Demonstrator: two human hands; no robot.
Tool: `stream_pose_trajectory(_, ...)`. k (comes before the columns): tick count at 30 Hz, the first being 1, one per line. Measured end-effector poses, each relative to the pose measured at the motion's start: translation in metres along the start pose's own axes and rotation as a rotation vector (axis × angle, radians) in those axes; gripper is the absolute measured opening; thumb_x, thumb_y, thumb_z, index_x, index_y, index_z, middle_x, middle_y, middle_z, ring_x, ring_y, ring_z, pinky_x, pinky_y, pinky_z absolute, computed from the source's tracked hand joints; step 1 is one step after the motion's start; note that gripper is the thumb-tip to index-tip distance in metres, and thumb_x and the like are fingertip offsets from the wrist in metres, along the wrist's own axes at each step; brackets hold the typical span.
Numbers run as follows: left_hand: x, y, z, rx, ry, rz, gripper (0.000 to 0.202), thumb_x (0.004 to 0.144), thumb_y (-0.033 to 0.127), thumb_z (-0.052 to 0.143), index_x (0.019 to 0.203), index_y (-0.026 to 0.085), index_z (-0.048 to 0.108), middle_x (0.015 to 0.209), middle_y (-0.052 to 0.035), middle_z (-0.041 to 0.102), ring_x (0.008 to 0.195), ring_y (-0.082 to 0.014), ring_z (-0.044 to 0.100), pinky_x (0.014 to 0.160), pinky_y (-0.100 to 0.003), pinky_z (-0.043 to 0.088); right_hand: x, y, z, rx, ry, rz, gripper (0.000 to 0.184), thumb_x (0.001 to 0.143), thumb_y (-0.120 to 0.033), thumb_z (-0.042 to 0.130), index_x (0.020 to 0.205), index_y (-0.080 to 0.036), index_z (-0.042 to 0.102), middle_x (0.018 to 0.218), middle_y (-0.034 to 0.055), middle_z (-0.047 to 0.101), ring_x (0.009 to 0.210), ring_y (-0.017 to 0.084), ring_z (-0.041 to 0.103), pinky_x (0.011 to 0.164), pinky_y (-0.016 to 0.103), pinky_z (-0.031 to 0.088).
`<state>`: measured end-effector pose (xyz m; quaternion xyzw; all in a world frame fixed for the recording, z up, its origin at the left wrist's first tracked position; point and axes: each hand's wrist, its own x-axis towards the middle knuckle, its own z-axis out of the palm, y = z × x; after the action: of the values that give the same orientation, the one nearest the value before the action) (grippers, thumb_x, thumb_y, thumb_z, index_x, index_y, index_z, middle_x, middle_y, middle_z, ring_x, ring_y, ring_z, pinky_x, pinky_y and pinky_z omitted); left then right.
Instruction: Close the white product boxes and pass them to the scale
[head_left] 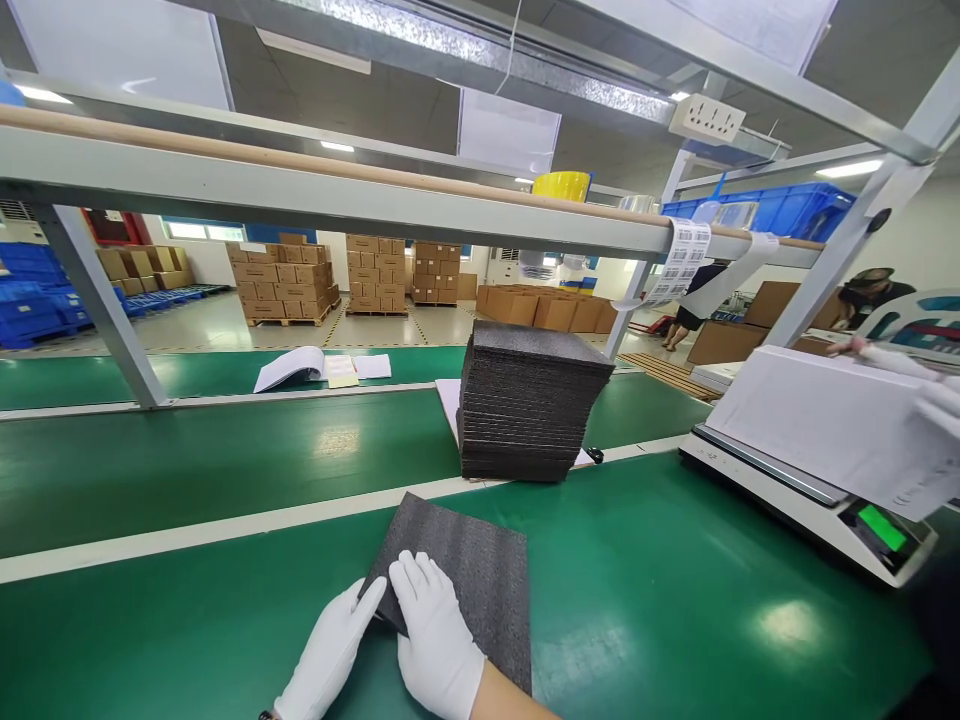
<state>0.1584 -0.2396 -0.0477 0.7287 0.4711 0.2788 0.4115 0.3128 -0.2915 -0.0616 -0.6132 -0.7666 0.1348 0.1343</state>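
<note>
Head view: single foam sheet [461,575] lies flat on the green mat [637,600], just in front of the foam stack [529,410]. Left hand [330,650] pinches the sheet's near corner; right hand [435,635] lies flat on it, fingers spread, apparently to steady it.

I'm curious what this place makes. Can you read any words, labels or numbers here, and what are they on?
No text reads clearly.
Barcode label strip hanging from the rail: print too small.
Scale display: lit green, no digits legible.
Cardboard boxes on pallets: markings blurred.
Open booklet and papers: too small.
White box on the scale: marks unreadable.
</note>
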Motion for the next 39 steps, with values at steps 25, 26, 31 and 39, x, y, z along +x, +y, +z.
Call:
stream_pose_trajectory(25,0.007,-0.054,0.01,0.051,0.026,0.093,0.049,0.081,0.046,0.041,0.11,0.021,0.071,0.121,-0.0059,0.07,0.111,-0.025,0.066,0.105,-0.036,0.047,0.003,0.003,0.008,-0.014,0.02,-0.007,0.068,0.089,-0.038,0.043,0.15,-0.012,0.028,0.155,0.0133,0.025,0.143,0.034,0.023,0.118,0.051,0.023)
stream_pose_trajectory(26,0.007,-0.048,0.009,0.019,0.015,0.07,0.048,0.081,0.048,0.041,0.109,0.022,0.071,0.119,-0.0054,0.071,0.11,-0.025,0.066,0.105,-0.036,0.047,0.003,0.004,0.009,-0.019,0.026,-0.009,0.068,0.089,-0.038,0.043,0.15,-0.013,0.028,0.155,0.0128,0.026,0.143,0.033,0.023,0.118,0.05,0.023)
stream_pose_trajectory(31,0.005,-0.013,0.01,-0.145,-0.016,-0.034,0.045,0.083,0.055,0.041,0.093,0.021,0.07,0.105,-0.0048,0.074,0.098,-0.0235,0.066,0.1,-0.034,0.049,0.007,0.01,0.019,-0.051,0.081,-0.02,0.069,0.086,-0.033,0.047,0.15,-0.016,0.028,0.154,0.0106,0.029,0.143,0.029,0.026,0.118,0.046,0.025)
stream_pose_trajectory(39,0.004,-0.006,0.012,-0.131,0.01,-0.042,0.041,0.083,0.058,0.041,0.074,0.022,0.059,0.084,-0.0044,0.072,0.082,-0.0213,0.062,0.085,-0.033,0.051,0.019,0.023,0.046,-0.137,0.2,-0.042,0.077,0.074,-0.007,0.046,0.149,-0.016,0.03,0.151,0.0132,0.035,0.141,0.03,0.03,0.115,0.05,0.031)
